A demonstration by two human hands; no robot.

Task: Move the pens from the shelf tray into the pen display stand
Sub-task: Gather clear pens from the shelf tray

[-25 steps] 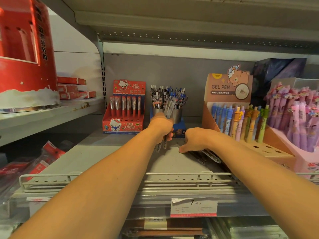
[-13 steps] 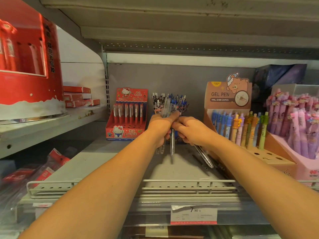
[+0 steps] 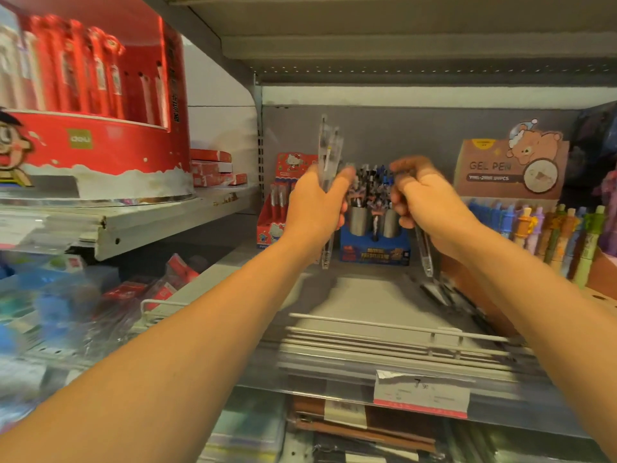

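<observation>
Motion blur smears both hands, the left hand (image 3: pixel 317 208) and right hand (image 3: pixel 430 208), so each grip is unclear. The price tag (image 3: pixel 421 396) is unreadable. The pink pens (image 3: pixel 609 208) are cut off at the right edge.

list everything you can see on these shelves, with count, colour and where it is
clear pens: a few, transparent, upright in the left hand
clear pen: at least one, transparent, hanging below the right hand
loose pens: several, dark, blurred, on the shelf tray at right
pen display stand: one, blue base with grey cups, full of pens, centre back
red pen box: one, red, left of the stand
gel pen box: one, brown, right, coloured pens in front
red drum display: one, red, upper left shelf
price tag: one, white and red, shelf edge
left hand: grips pens
right hand: grips a pen
</observation>
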